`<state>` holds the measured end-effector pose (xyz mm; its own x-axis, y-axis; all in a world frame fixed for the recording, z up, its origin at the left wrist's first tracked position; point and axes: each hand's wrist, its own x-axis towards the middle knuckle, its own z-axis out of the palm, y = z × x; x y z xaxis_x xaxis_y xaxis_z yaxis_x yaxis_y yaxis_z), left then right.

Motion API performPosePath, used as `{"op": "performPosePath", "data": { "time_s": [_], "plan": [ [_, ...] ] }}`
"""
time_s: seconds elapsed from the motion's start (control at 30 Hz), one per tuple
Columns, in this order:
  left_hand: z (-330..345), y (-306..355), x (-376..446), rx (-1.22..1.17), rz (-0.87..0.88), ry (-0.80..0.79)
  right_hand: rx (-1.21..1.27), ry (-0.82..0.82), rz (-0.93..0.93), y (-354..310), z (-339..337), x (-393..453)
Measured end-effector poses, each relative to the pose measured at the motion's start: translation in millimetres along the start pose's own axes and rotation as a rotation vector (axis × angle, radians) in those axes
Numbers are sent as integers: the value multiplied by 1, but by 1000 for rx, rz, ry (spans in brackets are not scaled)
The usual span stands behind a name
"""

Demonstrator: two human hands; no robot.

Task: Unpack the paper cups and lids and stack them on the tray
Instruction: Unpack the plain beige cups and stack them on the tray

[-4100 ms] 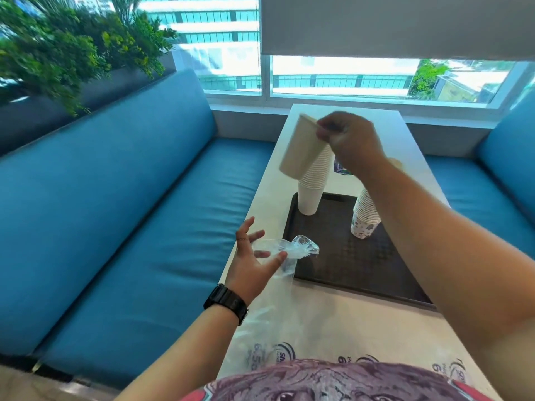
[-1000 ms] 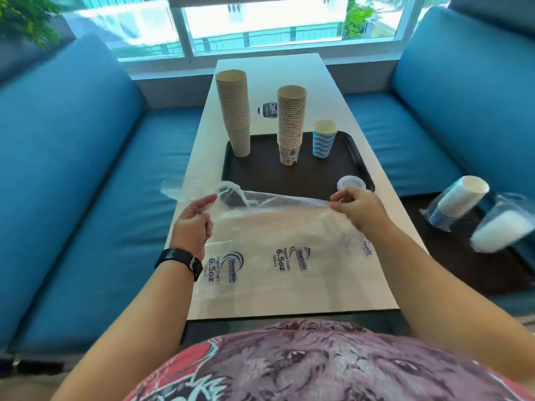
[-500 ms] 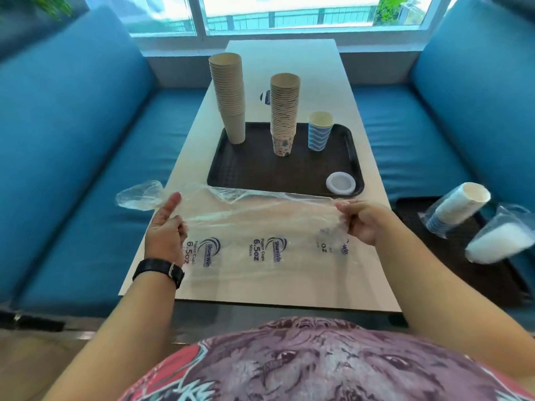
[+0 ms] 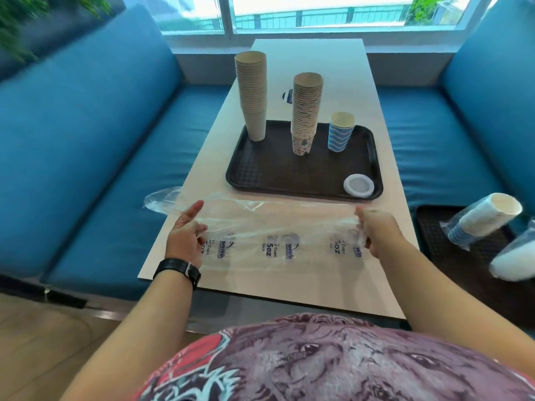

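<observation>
Between blue sofas [image 4: 86, 134], pale table [image 4: 318, 279], tray [image 4: 275, 172], both grips holding plastic sleeve [image 4: 278, 227]

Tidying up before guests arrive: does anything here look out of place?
Yes. Two wrapped cup packs lie tipped on the right seat, still unpacked, and an empty wrapper held by both hands sprawls across the table.

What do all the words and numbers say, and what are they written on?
"Cups" and "oz": on the clear plastic bag, printed several times and seen upside down.
A brand logo beside them on the bag: too blurred to read.
A dark round mark on the table, behind the cup stacks: too blurred to read.
The patterned cups and shirt show pictures only.
</observation>
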<state>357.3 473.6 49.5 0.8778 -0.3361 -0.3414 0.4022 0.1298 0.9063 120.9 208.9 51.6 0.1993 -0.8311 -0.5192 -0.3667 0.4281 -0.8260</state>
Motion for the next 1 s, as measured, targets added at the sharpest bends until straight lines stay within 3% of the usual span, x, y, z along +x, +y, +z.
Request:
{"op": "performPosePath", "data": {
  "time_s": [0.1, 0.33, 0.47, 0.53, 0.6, 0.7, 0.77, 0.83, 0.93, 1.0],
  "plan": [
    [2, -2, 0, 21, 31, 30, -31, -5, 0, 4, 0, 2],
    [-8, -3, -7, 125, 136, 293, -399, 65, -333, 13, 4, -21],
    [-9, 5, -15, 467, 271, 675, -557, 52, -395, 19, 10, -27],
    [7, 3, -34, 609, 395, 708, -595, 36, -386, 19, 10, -27],
    [32, -12, -53, 746, 609, 491, -643, 61, -403, 15, 9, -28],
    [74, -44, -73, 1152, 811, 10, -824, 213, -664, 17, 14, -34],
    [99, -61, -78, 1501, 764, -305, -938, 206, -889, 24, 24, -44],
    [114, -77, -79, 1712, 645, -500, -1023, 94, -1051, 32, 38, -50],
    [114, -93, -76, 1881, 544, -638, -1216, -197, -942, 40, 50, -49],
    [108, -101, -71, 1855, 501, -675, -1315, -268, -814, 48, 46, -37]
  ]
}}
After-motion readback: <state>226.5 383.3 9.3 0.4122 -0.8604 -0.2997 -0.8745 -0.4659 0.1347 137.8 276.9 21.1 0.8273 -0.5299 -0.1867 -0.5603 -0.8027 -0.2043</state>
